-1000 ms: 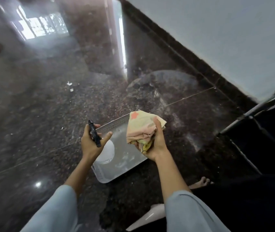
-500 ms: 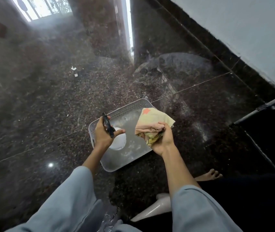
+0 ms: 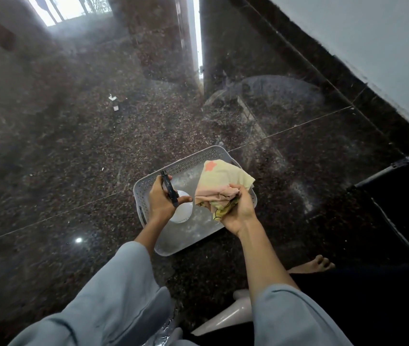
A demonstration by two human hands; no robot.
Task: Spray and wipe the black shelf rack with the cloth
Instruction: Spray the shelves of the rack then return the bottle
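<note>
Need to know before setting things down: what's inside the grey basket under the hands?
Only pale smudges show on the grey basket floor. The spray bottle, the cloth and both hands cover much of it.

You have a grey perforated plastic tray [image 3: 146, 186] lying on the dark polished speckled stone floor [image 3: 73, 151], near the middle of your view. Small white scraps [image 3: 113, 102] lie on the floor well beyond it. A dark skirting [image 3: 348, 78] runs under the pale wall [image 3: 373, 33] at your right. Your bare foot [image 3: 315, 265] rests on the floor at lower right.
</note>
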